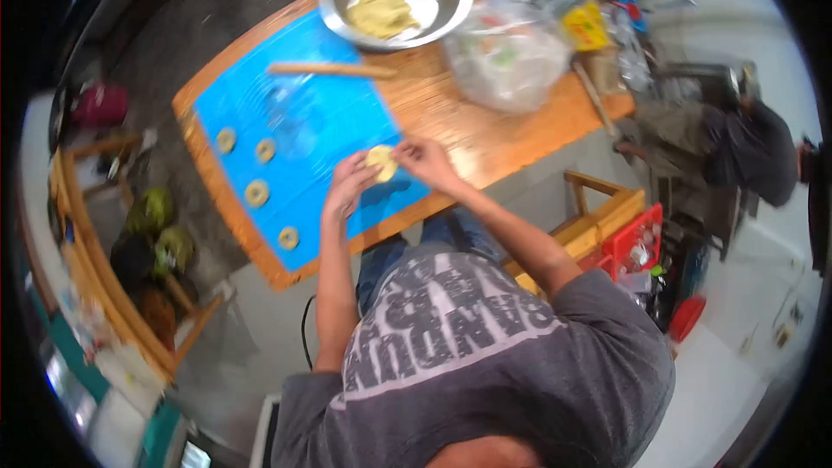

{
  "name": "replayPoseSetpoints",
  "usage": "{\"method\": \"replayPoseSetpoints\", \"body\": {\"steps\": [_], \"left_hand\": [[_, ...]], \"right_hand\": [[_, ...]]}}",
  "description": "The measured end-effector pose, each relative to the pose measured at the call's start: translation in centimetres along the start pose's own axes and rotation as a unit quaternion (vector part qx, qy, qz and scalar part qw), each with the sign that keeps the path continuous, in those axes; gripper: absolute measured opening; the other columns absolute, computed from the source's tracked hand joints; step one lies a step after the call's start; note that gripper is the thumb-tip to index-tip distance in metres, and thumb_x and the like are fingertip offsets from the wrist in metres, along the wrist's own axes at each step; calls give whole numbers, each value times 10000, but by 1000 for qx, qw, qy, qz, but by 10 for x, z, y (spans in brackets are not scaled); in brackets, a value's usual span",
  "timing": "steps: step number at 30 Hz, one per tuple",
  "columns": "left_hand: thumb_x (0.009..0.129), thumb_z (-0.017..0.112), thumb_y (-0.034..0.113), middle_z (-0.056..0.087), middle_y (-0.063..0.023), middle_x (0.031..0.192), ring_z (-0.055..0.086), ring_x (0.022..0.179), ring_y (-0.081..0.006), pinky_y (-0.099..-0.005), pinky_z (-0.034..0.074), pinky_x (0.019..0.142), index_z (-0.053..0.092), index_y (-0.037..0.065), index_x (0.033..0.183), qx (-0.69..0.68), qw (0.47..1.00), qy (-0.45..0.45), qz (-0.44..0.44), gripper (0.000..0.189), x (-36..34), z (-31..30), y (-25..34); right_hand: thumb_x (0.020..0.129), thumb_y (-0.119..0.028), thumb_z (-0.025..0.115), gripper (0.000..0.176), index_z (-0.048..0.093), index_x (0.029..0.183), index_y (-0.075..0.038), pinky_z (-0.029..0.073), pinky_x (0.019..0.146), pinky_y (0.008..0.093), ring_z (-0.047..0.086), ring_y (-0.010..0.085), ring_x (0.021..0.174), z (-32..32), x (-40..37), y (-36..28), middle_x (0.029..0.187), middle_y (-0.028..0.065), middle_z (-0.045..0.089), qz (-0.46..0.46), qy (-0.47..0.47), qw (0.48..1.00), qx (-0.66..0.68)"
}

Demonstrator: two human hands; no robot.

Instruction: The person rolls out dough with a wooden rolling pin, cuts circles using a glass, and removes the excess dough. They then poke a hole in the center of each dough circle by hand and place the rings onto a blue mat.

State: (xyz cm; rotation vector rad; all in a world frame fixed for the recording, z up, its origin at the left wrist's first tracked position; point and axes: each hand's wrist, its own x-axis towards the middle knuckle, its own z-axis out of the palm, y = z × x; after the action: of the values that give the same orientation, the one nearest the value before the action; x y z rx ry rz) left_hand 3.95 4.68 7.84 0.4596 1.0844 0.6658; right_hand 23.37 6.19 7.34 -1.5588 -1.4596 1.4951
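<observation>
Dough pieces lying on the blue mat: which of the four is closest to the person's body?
The dough piece by the mat's near corner. It sits lowest in the view; the other three pieces lie farther up the blue mat.

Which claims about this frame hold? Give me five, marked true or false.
1. Four dough rounds lie on the blue mat. True.
2. The metal bowl is empty. False: the bowl has dough in it.
3. The left hand holds a flat dough piece. True.
4. The wooden stick stands upright in the bowl. False: the stick lies flat, mostly over the mat.
5. The plastic bag sits on the table, right of the mat. True.
</observation>
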Motion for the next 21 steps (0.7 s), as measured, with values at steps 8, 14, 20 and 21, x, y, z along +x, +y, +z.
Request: {"method": "replayPoseSetpoints", "body": {"steps": [8, 14, 20, 21], "left_hand": [[890, 617, 151, 613, -103, 1156, 609, 1037, -168, -320, 506, 902, 497, -42, 1258, -64, 997, -19, 37, 433, -40, -73, -13], [888, 627, 164, 609, -109, 1150, 614, 1032, -172, -322, 508, 906, 497, -28, 1249, -140, 989, -35, 23, 429, -54, -80, -15], [892, 627, 201, 606, -118, 1134, 603, 1047, -187, -330, 493, 914, 508, -7, 1235, -109, 992, -2, 57, 419, -51, -70, -23], [889, 630, 202, 606, -119, 1132, 600, 1051, -190, -332, 490, 916, 515, -7, 1228, -109, 992, 8, 61, 414, -53, -69, -24]], "right_hand": [[892, -275, 651, 255, 642, 925, -22, 483, 546, 214, 572, 73, 631, 80, -2, -18, 755, 32, 636, 81, -61, 979, 175], [865, -206, 687, 246, 623, 959, 12, 497, 553, 220, 592, 81, 649, 91, -7, -22, 763, 50, 641, 70, -77, 982, 160], [855, -182, 695, 246, 629, 978, 20, 501, 569, 220, 602, 88, 690, 82, 0, -26, 790, 55, 646, 80, -83, 981, 156], [855, -179, 695, 246, 629, 981, 22, 501, 572, 219, 602, 87, 697, 82, 0, -27, 795, 55, 646, 81, -85, 981, 155]]}}
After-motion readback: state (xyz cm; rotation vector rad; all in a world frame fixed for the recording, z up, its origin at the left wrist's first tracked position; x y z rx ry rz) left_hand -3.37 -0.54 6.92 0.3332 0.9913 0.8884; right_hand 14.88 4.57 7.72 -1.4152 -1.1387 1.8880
